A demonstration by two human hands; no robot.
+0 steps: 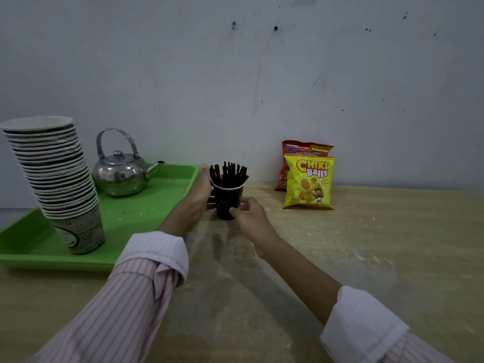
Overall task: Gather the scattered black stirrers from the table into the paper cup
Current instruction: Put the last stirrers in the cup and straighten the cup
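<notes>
Fingers [207, 179] of the left hand [199, 193] wrap the dark paper cup [227, 203] of black stirrers [228, 172]; right hand [247, 213] pinches its lower side on the wooden surface [366, 244].

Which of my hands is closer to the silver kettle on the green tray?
Left. Your left hand grips the paper cup's side facing the kettle; your right hand is on the cup's far side, farther away.

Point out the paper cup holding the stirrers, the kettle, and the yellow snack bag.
paper cup [227, 205], head view, on its dark side wall between the two hands.
kettle [119, 176], head view, on the shiny round body.
yellow snack bag [309, 183], head view, on the middle of the front face.
</notes>
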